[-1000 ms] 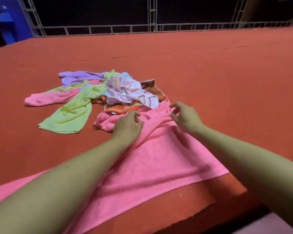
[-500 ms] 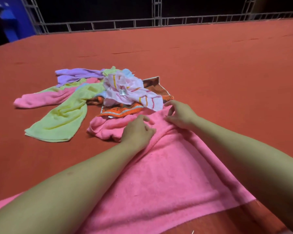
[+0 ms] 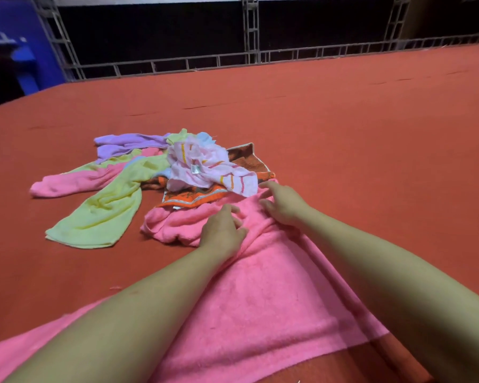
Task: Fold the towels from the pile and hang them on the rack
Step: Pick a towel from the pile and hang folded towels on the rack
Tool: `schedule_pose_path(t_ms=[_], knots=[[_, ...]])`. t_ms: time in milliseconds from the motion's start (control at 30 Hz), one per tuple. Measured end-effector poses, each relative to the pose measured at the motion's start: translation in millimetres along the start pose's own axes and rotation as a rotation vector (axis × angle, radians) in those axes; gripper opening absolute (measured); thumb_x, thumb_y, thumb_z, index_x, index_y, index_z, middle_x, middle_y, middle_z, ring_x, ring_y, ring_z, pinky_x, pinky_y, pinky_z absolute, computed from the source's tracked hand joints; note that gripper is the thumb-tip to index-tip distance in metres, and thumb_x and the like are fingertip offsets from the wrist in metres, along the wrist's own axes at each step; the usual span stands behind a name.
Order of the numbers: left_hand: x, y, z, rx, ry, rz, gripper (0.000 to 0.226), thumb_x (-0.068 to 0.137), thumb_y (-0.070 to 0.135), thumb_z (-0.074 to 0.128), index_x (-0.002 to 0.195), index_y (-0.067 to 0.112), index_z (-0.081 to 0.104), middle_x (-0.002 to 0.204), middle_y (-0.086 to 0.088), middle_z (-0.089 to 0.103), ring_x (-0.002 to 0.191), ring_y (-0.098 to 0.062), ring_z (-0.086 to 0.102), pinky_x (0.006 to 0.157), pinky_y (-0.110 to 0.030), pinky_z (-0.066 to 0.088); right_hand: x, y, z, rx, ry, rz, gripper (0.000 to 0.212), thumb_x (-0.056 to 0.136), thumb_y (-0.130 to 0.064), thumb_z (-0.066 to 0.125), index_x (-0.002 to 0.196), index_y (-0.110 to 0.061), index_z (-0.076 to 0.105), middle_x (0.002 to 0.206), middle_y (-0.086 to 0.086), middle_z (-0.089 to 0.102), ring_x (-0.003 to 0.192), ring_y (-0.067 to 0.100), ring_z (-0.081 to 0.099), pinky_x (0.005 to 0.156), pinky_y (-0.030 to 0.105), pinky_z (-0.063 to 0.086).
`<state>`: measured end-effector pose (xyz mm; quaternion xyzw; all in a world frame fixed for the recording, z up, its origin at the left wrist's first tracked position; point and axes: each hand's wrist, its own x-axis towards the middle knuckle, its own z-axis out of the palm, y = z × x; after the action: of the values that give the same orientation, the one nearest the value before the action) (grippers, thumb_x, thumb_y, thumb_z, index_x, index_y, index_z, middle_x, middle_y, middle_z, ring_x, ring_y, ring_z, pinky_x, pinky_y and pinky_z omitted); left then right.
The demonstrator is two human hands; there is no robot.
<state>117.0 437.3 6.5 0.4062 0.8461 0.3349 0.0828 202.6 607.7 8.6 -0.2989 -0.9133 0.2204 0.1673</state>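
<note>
A large pink towel (image 3: 260,313) lies spread across the red-orange surface (image 3: 357,150) toward me, with its far end bunched up. My left hand (image 3: 223,230) grips a fold of that bunched end. My right hand (image 3: 284,204) holds the towel's far edge with bent fingers, right beside the pile. The pile holds a white striped towel with a label (image 3: 205,170), an orange-brown patterned towel (image 3: 199,196), a yellow-green towel (image 3: 103,214), a smaller pink towel (image 3: 72,182) and a purple towel (image 3: 125,143). No rack is in view.
A grey metal truss frame (image 3: 250,37) runs along the surface's far edge. Something blue (image 3: 14,56) stands at the upper left. The surface's front edge (image 3: 398,352) shows at the lower right, just past the pink towel's corner.
Both hands have moved forward along the pink towel to its bunched far end. My right hand went from hovering with spread fingers to holding the edge by the pile.
</note>
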Motion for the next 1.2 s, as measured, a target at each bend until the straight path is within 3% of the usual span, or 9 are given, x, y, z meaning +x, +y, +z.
schedule_pose_path(t_ms=[133, 267, 433, 533, 733, 867, 1033, 1133, 1200], knots=[[1, -3, 4, -0.009, 0.029, -0.007, 0.027, 0.081, 0.021, 0.070, 0.103, 0.030, 0.056, 0.079, 0.014, 0.066, 0.093, -0.012, 0.063, 0.077, -0.028, 0.044, 10, -1, 6, -0.105, -0.052, -0.017, 0.049, 0.084, -0.020, 0.058, 0.133, -0.023, 0.053, 0.123, 0.006, 0.063, 0.115, 0.028, 0.053, 0.090, 0.040, 0.048], [2, -5, 5, -0.012, 0.041, -0.005, 0.024, 0.082, 0.024, 0.072, 0.098, 0.032, 0.055, 0.071, 0.018, 0.061, 0.093, -0.010, 0.063, 0.077, -0.026, 0.043, 8, -1, 5, -0.069, -0.014, -0.073, 0.050, 0.082, -0.011, 0.059, 0.131, -0.019, 0.055, 0.113, 0.004, 0.067, 0.107, 0.026, 0.058, 0.084, 0.034, 0.046], [2, 6, -3, -0.036, 0.091, 0.032, 0.034, 0.079, 0.022, 0.072, 0.112, 0.023, 0.062, 0.079, 0.011, 0.072, 0.093, -0.012, 0.066, 0.081, -0.027, 0.047, -3, -3, -38, 0.203, 0.163, -0.085, 0.042, 0.082, -0.004, 0.065, 0.122, -0.017, 0.062, 0.092, -0.006, 0.067, 0.077, 0.007, 0.059, 0.073, 0.020, 0.039], [-3, 25, -12, -0.126, 0.191, 0.106, 0.032, 0.078, 0.021, 0.073, 0.108, 0.024, 0.063, 0.082, 0.010, 0.073, 0.081, -0.009, 0.066, 0.082, -0.030, 0.050, -23, -1, -77, 0.366, 0.168, -0.097, 0.045, 0.083, -0.001, 0.070, 0.125, -0.014, 0.060, 0.083, -0.009, 0.062, 0.060, -0.007, 0.053, 0.067, 0.017, 0.044], [-51, 59, -26, -0.208, 0.122, 0.276, 0.033, 0.078, 0.021, 0.080, 0.104, 0.029, 0.062, 0.077, 0.016, 0.071, 0.060, 0.000, 0.059, 0.071, -0.027, 0.051, -114, 19, -124, 0.500, 0.078, -0.104, 0.047, 0.085, 0.002, 0.071, 0.126, -0.013, 0.056, 0.086, -0.002, 0.061, 0.053, -0.003, 0.051, 0.052, 0.011, 0.041], [-101, 69, -10, -0.111, -0.015, 0.343, 0.034, 0.076, 0.024, 0.081, 0.102, 0.034, 0.062, 0.073, 0.022, 0.068, 0.062, 0.003, 0.059, 0.064, -0.012, 0.043, -182, 42, -118, 0.432, 0.015, -0.082, 0.045, 0.084, -0.001, 0.073, 0.121, -0.020, 0.057, 0.088, -0.002, 0.063, 0.064, 0.003, 0.054, 0.062, 0.012, 0.043], [-146, 74, 19, -0.113, -0.125, 0.381, 0.033, 0.076, 0.024, 0.081, 0.100, 0.037, 0.063, 0.078, 0.019, 0.072, 0.066, 0.003, 0.063, 0.071, -0.018, 0.049, -242, 65, -104, 0.312, 0.052, -0.069, 0.048, 0.086, -0.001, 0.070, 0.126, -0.023, 0.056, 0.090, -0.005, 0.065, 0.075, 0.016, 0.061, 0.070, 0.017, 0.048], [-160, 79, 28, -0.080, -0.122, 0.395, 0.032, 0.077, 0.028, 0.081, 0.100, 0.039, 0.063, 0.077, 0.023, 0.070, 0.070, 0.005, 0.064, 0.071, -0.009, 0.044, -259, 70, -105, 0.293, 0.084, -0.073, 0.049, 0.085, -0.001, 0.070, 0.126, -0.025, 0.057, 0.089, -0.008, 0.065, 0.076, 0.011, 0.059, 0.070, 0.013, 0.045], [-165, 79, 30, -0.055, -0.151, 0.404, 0.032, 0.078, 0.027, 0.080, 0.103, 0.038, 0.064, 0.078, 0.023, 0.071, 0.073, 0.005, 0.065, 0.075, -0.012, 0.046, -267, 74, -105, 0.242, 0.041, -0.088, 0.049, 0.085, -0.002, 0.070, 0.125, -0.026, 0.057, 0.088, -0.010, 0.065, 0.077, 0.006, 0.058, 0.071, 0.011, 0.043]])
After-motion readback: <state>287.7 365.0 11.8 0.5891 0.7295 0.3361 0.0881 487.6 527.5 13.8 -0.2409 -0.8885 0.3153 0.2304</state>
